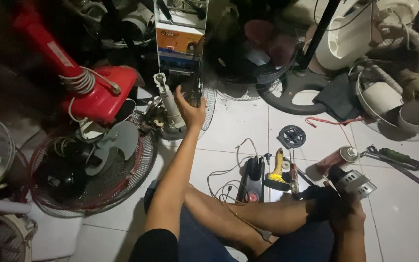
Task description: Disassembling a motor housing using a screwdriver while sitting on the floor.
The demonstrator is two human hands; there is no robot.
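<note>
My left hand (190, 110) is stretched forward, its fingers spread beside a grey-white fan neck piece (169, 104) that stands among parts on the floor; whether it touches the piece is unclear. My right hand (346, 213) is low at the right, over my knee, closed around a dark fan motor (352, 184) with a grey metal housing. I sit on white floor tiles (238, 126) with my legs folded.
A red fan base (100, 94) and a red-rimmed fan guard with a grey blade (93, 165) lie left. A black power strip (253, 179), a yellow-handled tool (277, 172), a spray can (338, 157) and wrenches (403, 165) lie ahead. Fan bodies crowd the back.
</note>
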